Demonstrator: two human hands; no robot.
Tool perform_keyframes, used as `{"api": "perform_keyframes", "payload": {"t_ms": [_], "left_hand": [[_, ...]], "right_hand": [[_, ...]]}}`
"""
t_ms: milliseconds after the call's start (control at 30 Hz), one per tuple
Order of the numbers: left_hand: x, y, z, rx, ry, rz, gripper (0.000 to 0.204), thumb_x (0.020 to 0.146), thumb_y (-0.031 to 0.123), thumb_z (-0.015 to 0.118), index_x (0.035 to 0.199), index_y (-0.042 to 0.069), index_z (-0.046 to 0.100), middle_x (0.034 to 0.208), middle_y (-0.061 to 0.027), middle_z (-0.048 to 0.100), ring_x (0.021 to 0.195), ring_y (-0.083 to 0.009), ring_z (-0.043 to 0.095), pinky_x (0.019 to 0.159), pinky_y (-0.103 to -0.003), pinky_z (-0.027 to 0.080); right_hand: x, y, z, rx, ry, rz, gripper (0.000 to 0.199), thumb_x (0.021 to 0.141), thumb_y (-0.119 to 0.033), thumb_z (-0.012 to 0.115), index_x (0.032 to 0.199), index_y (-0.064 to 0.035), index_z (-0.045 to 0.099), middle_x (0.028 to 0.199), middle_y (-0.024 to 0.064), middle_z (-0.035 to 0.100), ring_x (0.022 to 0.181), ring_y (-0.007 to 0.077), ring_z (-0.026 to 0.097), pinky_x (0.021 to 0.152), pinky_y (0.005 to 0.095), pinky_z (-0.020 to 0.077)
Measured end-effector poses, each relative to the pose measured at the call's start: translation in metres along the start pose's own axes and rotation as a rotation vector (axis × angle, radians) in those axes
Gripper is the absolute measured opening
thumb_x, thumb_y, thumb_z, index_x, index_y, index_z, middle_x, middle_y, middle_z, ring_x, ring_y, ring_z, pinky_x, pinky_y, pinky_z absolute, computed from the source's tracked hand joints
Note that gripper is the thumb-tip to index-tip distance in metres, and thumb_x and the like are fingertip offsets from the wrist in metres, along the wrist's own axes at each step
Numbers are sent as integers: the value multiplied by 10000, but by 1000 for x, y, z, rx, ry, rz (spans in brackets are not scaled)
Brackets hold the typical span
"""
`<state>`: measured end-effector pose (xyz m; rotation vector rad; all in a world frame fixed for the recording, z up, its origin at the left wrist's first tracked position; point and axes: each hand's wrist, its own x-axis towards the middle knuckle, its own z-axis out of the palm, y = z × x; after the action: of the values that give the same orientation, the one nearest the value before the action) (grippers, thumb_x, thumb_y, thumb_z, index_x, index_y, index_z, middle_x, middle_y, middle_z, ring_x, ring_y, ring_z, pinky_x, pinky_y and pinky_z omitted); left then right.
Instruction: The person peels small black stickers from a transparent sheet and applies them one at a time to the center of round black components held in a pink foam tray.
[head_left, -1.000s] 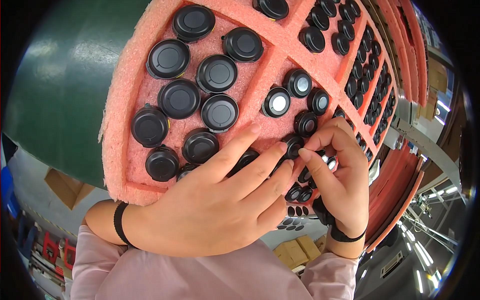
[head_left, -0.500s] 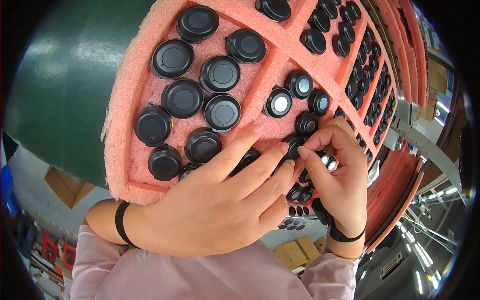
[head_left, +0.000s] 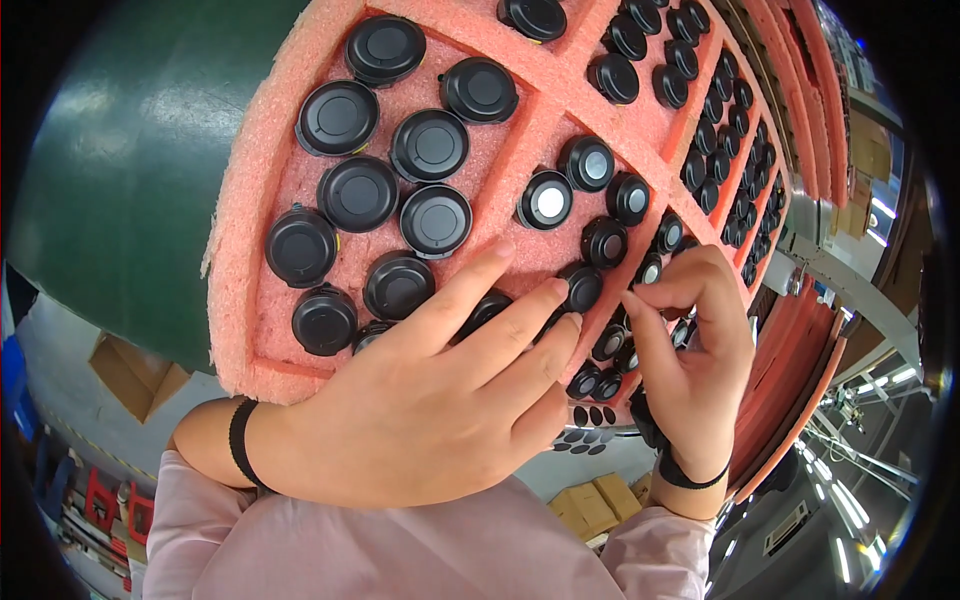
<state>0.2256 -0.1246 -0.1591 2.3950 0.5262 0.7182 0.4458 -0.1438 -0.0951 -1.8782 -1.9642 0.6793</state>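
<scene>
My left hand (head_left: 430, 410) lies over a pink foam tray (head_left: 240, 250), its fingers stretched out and apart. The fingertips rest beside a round black cap-like part (head_left: 580, 288) and partly cover others. My right hand (head_left: 695, 360) is raised just right of them, thumb and index fingertip brought together in a pinch. Whether anything is between those fingertips is too small to make out. Larger round black parts (head_left: 358, 194) fill the left compartment. In the middle compartment, some smaller ones carry a pale disc on top, such as this black part (head_left: 549, 201).
Further compartments hold many more black parts (head_left: 614, 78). Pale sheeting with black round spots (head_left: 594, 415) shows below the tray. A green tabletop (head_left: 130, 180) lies left, an open cardboard box (head_left: 135, 375) on the floor. Stacked pink foam (head_left: 800, 370) stands at right.
My right hand has moved a little right, away from the black part by my left fingertips, still pinching. My left hand has barely shifted, and the tray sits slightly higher and further left in view.
</scene>
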Motion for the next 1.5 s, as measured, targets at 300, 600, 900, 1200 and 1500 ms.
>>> {"api": "perform_keyframes", "payload": {"t_ms": [300, 600, 900, 1200, 1500], "left_hand": [[-5, 7, -1, -49, 111, 6, 287, 690, 318, 736, 820, 70, 672, 986, -74, 649, 938, -244, 634, 945, -492, 508], [-8, 18, -6, 75, 182, 89, 211, 641, 201, 736, 816, 85, 715, 820, -8, 603, 816, -191, 589, 869, -409, 490], [-11, 18, -14, 99, 157, 88, 227, 667, 229, 738, 833, 75, 726, 788, -1, 581, 788, -187, 571, 867, -407, 487], [-10, 7, -35, 56, -13, -42, 353, 758, 357, 724, 925, 46, 719, 848, -46, 594, 826, -236, 578, 903, -465, 487], [3, -7, -20, 174, 48, -103, 302, 734, 347, 710, 828, 68, 642, 1172, -138, 669, 1178, -316, 626, 1081, -569, 424]], "right_hand": [[-25, -18, -31, 305, -317, 87, 219, 754, -66, 849, 868, -20, 667, 885, 73, 626, 813, 222, 570, 752, 332, 437], [-40, -29, -18, 182, -301, -45, 293, 650, -64, 893, 840, -36, 672, 866, 91, 668, 783, 274, 622, 711, 372, 485], [-46, -31, -12, 96, -212, -132, 291, 645, -48, 884, 825, -53, 656, 843, 67, 644, 760, 264, 614, 682, 372, 474], [-31, -28, -27, 86, -252, -375, 215, 686, -56, 849, 822, -54, 683, 896, 47, 633, 800, 239, 607, 713, 362, 477], [39, -6, -13, 332, -227, -50, 151, 856, -17, 756, 911, -48, 618, 936, 19, 553, 820, 144, 518, 757, 286, 420]]}}
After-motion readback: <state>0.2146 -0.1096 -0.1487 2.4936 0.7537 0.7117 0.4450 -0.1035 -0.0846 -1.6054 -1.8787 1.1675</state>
